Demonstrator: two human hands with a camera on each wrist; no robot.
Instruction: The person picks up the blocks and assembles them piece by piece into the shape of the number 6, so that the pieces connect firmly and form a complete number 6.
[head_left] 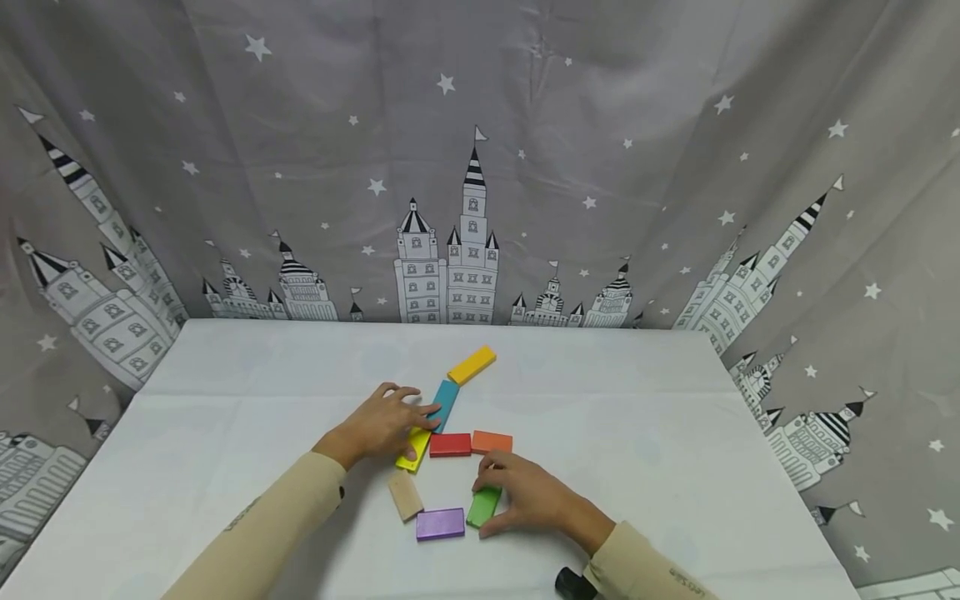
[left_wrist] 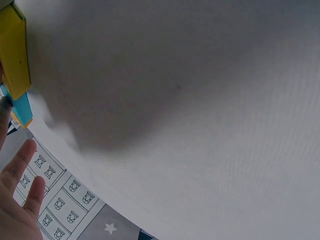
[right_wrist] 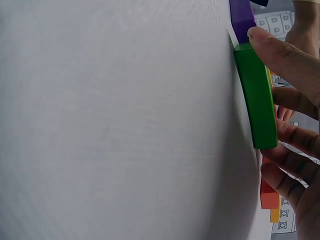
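Note:
My left hand (head_left: pixel 386 423) lies over a yellow block (head_left: pixel 412 451) and a blue block (head_left: pixel 446 403). Its thumb touches the yellow block and a fingertip reaches the blue one, while other fingers (left_wrist: pixel 17 167) spread loosely in the left wrist view. My right hand (head_left: pixel 528 493) holds a green block (head_left: pixel 483 506) between thumb and fingers. In the right wrist view the thumb sits at the end of the green block (right_wrist: pixel 256 97) near the purple block (right_wrist: pixel 242 19), and the fingers bend around its far end. The purple block (head_left: pixel 440 524) lies just left of the green one.
A red block (head_left: pixel 450 445) and an orange block (head_left: pixel 492 442) lie end to end mid-table. An amber block (head_left: pixel 472 365) tops the curved line of blocks, and a plain wooden block (head_left: pixel 406 496) is lower left. A black object (head_left: pixel 574 583) shows by the right sleeve. A grey castle-print curtain (head_left: pixel 570 167) hangs behind.

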